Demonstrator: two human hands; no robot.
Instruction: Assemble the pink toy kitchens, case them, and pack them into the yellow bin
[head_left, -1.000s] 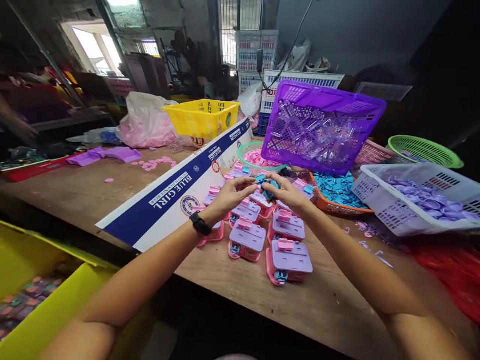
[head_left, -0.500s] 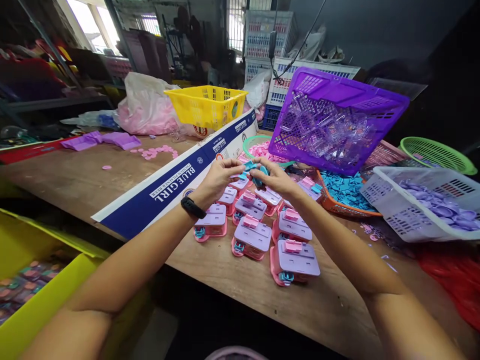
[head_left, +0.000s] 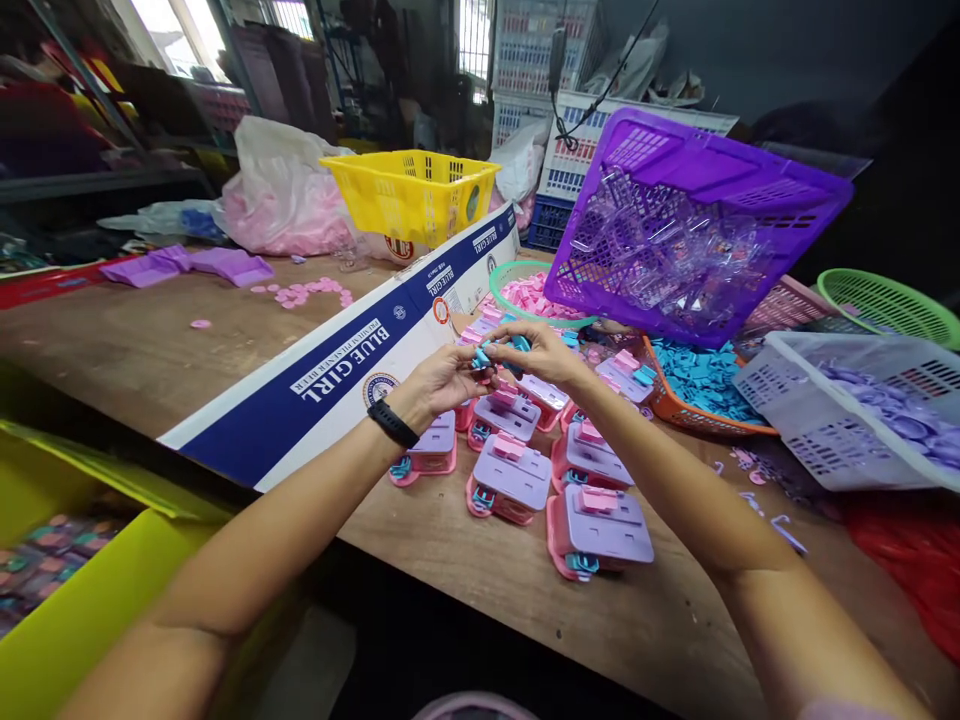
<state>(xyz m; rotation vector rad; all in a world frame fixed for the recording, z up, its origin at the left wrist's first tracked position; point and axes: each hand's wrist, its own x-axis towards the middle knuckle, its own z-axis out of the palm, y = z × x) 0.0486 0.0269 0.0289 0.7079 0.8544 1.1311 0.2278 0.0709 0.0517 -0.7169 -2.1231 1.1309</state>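
My left hand [head_left: 442,378], with a black band on the wrist, pinches a small blue plastic piece [head_left: 481,357]. Close beside it, the fingers of my right hand [head_left: 541,352] are wrapped round more blue plastic pieces [head_left: 519,343]. The fingertips of both hands nearly meet above several pink toy boxes with lilac lids; one such box [head_left: 604,525] sits nearest the table's front edge, another [head_left: 512,475] to its left. Pink clips stand on the lids, and blue parts show at the boxes' sides.
A long blue-and-white carton [head_left: 345,365] lies left of the boxes. Behind are a yellow basket [head_left: 409,195] and a green basket [head_left: 497,290]. A tilted purple basket [head_left: 814,205], an orange basket [head_left: 667,405] of blue parts and a white basket [head_left: 795,420] stand right.
Both hands have come slightly lower and nearer, and the left fingers have turned, with the blue piece now between its fingertips. The whole view has shifted a little.
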